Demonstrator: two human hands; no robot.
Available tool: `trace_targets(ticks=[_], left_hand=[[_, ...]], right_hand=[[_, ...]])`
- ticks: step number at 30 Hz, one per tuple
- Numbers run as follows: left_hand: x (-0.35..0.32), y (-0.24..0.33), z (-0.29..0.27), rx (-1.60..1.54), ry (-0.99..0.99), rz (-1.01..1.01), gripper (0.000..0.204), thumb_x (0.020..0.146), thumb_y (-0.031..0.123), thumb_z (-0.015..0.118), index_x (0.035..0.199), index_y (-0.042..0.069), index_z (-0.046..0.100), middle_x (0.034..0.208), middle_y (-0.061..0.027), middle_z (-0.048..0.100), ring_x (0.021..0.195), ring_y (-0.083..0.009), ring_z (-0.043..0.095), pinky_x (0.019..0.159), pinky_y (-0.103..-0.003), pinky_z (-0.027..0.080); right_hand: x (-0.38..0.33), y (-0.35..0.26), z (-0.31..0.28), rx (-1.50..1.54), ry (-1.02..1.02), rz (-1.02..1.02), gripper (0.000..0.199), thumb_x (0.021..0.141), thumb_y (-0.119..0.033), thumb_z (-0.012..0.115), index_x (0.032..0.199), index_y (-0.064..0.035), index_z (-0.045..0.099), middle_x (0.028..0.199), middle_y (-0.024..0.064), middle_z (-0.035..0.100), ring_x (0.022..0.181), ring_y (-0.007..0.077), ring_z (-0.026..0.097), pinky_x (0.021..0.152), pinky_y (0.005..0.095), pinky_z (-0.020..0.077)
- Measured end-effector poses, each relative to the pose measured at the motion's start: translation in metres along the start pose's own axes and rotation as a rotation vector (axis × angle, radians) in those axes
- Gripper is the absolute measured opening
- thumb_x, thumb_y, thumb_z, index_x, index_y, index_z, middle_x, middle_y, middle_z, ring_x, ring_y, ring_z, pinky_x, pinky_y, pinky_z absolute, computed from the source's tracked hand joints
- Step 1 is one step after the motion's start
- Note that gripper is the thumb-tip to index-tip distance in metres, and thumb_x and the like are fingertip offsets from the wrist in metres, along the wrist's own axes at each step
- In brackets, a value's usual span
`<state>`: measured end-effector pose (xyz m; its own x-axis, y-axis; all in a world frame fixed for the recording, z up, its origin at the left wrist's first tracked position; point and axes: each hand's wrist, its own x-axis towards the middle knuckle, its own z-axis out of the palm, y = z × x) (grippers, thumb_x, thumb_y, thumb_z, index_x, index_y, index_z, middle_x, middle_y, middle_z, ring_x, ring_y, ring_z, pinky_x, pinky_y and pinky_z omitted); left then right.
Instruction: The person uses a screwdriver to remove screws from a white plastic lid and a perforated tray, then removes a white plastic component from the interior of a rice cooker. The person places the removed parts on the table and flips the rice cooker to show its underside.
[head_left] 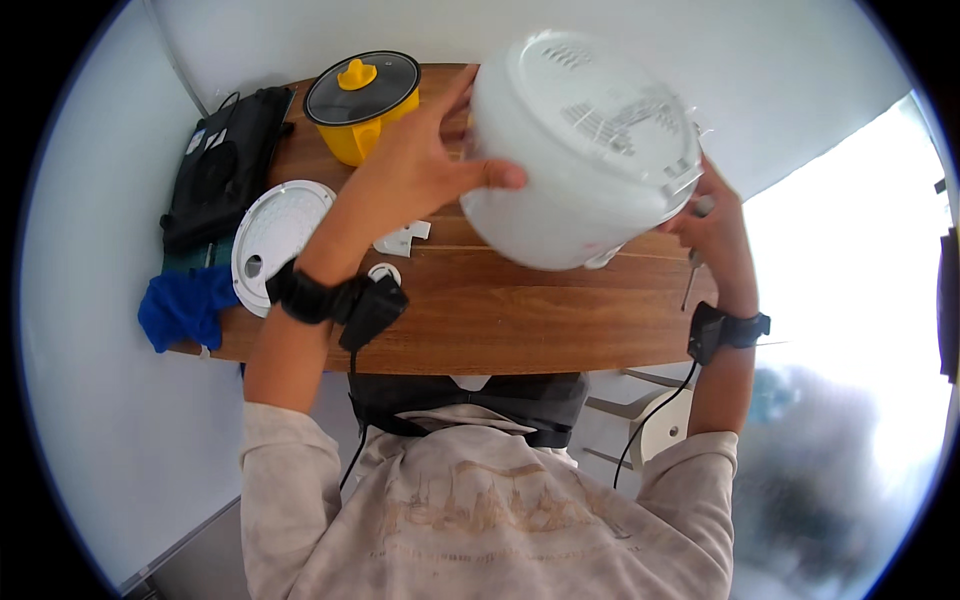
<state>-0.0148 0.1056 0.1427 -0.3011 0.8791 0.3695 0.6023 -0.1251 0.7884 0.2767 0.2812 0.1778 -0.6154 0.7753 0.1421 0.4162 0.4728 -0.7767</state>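
White cooker (585, 150) aloft, above table edge (480, 358)

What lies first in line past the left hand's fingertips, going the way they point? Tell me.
The left hand grips the white round plastic appliance body, fingers aimed toward the table's far edge. Beyond them only brown wooden table and white wall show; depth is unclear.

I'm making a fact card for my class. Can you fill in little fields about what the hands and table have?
left hand: grips side of white cooker body, thumb on it
right hand: behind cooker, also holds a thin tool
cooker: lifted, tilted, underside showing
table: wooden
also there: yellow pot with glass lid, white round plate, black bag, blue cloth
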Motion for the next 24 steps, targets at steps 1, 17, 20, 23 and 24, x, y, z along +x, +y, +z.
trace_targets(ticks=[1, 17, 20, 23, 24], left_hand=[[0.009, 0.002, -0.002, 0.039, 0.018, 0.053, 0.128, 0.062, 0.068, 0.088, 0.157, 0.002, 0.032, 0.144, -0.0275, 0.054, 0.131, -0.0417, 0.056, 0.104, -0.046, 0.051], [0.059, 0.069, -0.022, -0.159, 0.009, 0.178, 0.124, 0.069, 0.067, 0.084, 0.15, -0.012, 0.035, 0.139, -0.0397, 0.051, 0.119, -0.0441, 0.063, 0.094, -0.047, 0.057], [0.057, 0.071, -0.024, -0.179, -0.022, 0.201, 0.122, 0.069, 0.069, 0.083, 0.148, -0.011, 0.039, 0.137, -0.0389, 0.053, 0.119, -0.0437, 0.063, 0.094, -0.048, 0.057], [0.05, 0.085, -0.037, -0.263, -0.161, 0.224, 0.118, 0.07, 0.067, 0.084, 0.148, -0.01, 0.041, 0.138, -0.0375, 0.053, 0.118, -0.0429, 0.064, 0.093, -0.048, 0.057], [0.049, 0.085, -0.039, -0.271, -0.182, 0.224, 0.117, 0.07, 0.066, 0.084, 0.148, -0.009, 0.041, 0.138, -0.0369, 0.054, 0.117, -0.0426, 0.064, 0.093, -0.047, 0.057]], right_hand=[[0.004, -0.001, -0.007, 0.044, 0.058, -0.041, 0.09, 0.068, 0.003, 0.081, 0.152, -0.0073, 0.048, 0.103, 0.0033, 0.072, 0.069, 0.0048, 0.059, 0.054, 0.0214, 0.0442], [0.007, -0.025, -0.04, 0.081, 0.276, -0.076, 0.085, 0.079, -0.003, 0.076, 0.156, -0.0089, 0.041, 0.101, 0.0081, 0.072, 0.056, 0.0063, 0.048, 0.052, 0.0207, 0.041], [0.007, -0.029, -0.039, 0.077, 0.285, -0.058, 0.084, 0.079, -0.005, 0.077, 0.156, -0.0089, 0.041, 0.099, 0.0068, 0.072, 0.056, 0.0059, 0.048, 0.051, 0.0206, 0.0402], [0.006, -0.026, -0.045, 0.041, 0.283, -0.036, 0.085, 0.079, -0.008, 0.078, 0.156, -0.009, 0.041, 0.099, 0.0064, 0.071, 0.056, 0.0055, 0.047, 0.052, 0.0202, 0.0403], [0.006, -0.029, -0.038, 0.034, 0.287, -0.034, 0.081, 0.079, -0.011, 0.073, 0.153, -0.0058, 0.043, 0.091, 0.0032, 0.065, 0.057, 0.005, 0.046, 0.052, 0.0204, 0.0383]])
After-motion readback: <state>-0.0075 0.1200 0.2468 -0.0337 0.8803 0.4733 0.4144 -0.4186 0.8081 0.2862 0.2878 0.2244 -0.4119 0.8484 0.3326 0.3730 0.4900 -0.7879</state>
